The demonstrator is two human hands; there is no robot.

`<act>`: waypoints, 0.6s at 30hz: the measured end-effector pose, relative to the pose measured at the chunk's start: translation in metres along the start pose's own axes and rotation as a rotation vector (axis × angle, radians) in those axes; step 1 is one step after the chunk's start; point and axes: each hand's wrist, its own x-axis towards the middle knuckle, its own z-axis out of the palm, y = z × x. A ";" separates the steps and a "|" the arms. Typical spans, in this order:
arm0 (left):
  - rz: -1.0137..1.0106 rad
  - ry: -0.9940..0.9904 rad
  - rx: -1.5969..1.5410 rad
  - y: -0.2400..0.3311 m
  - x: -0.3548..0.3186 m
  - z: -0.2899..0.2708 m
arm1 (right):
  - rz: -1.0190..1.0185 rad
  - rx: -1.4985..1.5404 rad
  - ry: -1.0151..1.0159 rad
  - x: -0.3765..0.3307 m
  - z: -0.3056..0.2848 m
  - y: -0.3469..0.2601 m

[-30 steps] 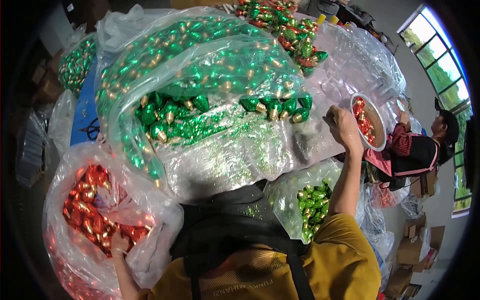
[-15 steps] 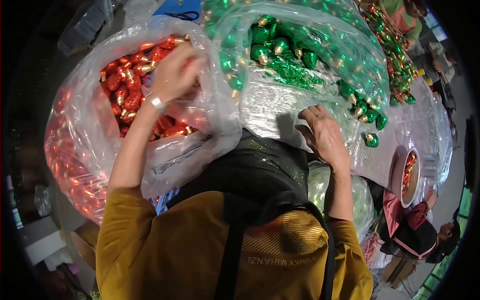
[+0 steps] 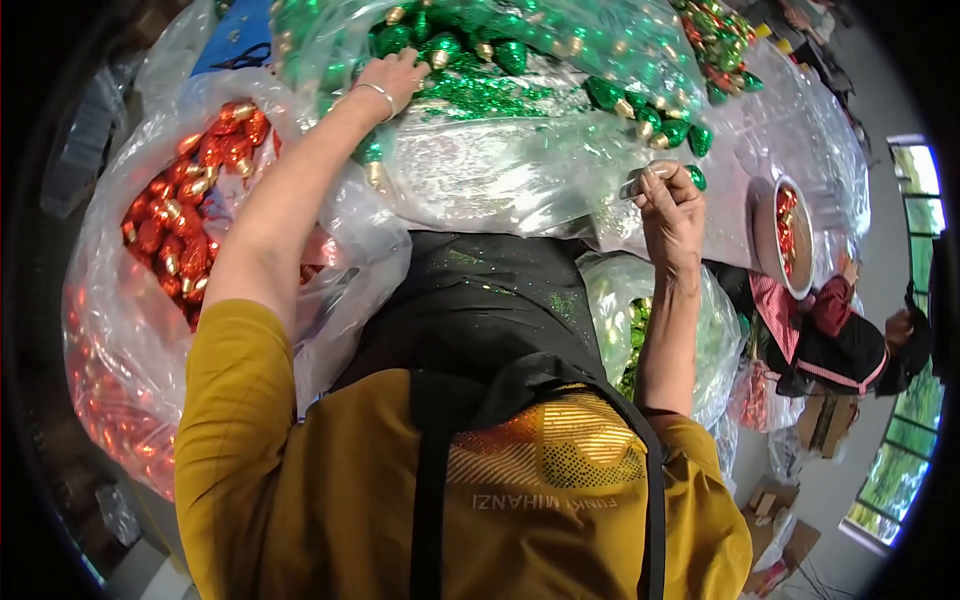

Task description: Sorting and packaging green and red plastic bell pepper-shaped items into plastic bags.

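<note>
Left hand (image 3: pixel 392 78): palm down, fingers spread and curled into the heap of green bulb-shaped ornaments (image 3: pixel 480 50); fingertips buried among them, so whether any single piece is pinched cannot be told.
Left arm: stretched forward and up from a mustard sleeve, wrist nearly straight, thin bangle (image 3: pixel 377 92) at the wrist.
Right hand (image 3: pixel 668 205): raised, knuckles toward the camera, fingers closed in a tight pinch on a small silvery piece (image 3: pixel 640 186) that projects past the fingertips to the left; one green ornament (image 3: pixel 696 177) just beyond the knuckles, touching or not cannot be told.
Right arm: upright from the elbow, forearm near vertical, wrist bent slightly inward.
Green ornaments, location: under and ahead of the left fingertips, piled on clear plastic sheeting (image 3: pixel 500 170); scattered strays between the two hands and beyond the right fingers.
Red ornaments (image 3: pixel 185 210): in a clear bag, behind and below the left wrist, well apart from the right hand.
Bowl (image 3: pixel 775 240): holds red pieces, beyond the right knuckles, out of reach of the fingertips.
Handling advice (judgement): best taken one at a time from the top of the heap, by the gold cap end rather than the glittered body, to spare the coating; light pinch only, shells likely thin.
Risk (judgement): slippery sheeting lets loose pieces roll off toward the lap; green glitter already on the dark apron (image 3: pixel 480 300).
</note>
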 end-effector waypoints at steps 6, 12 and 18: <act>-0.102 -0.133 0.018 -0.009 0.000 -0.004 | 0.092 0.410 0.032 -0.008 -0.007 0.019; -0.122 -0.076 -0.072 0.000 0.010 -0.015 | 0.182 0.578 0.106 -0.014 -0.043 0.029; -0.165 -0.179 -0.037 -0.007 -0.013 -0.015 | 0.173 -0.005 0.042 -0.031 -0.026 -0.019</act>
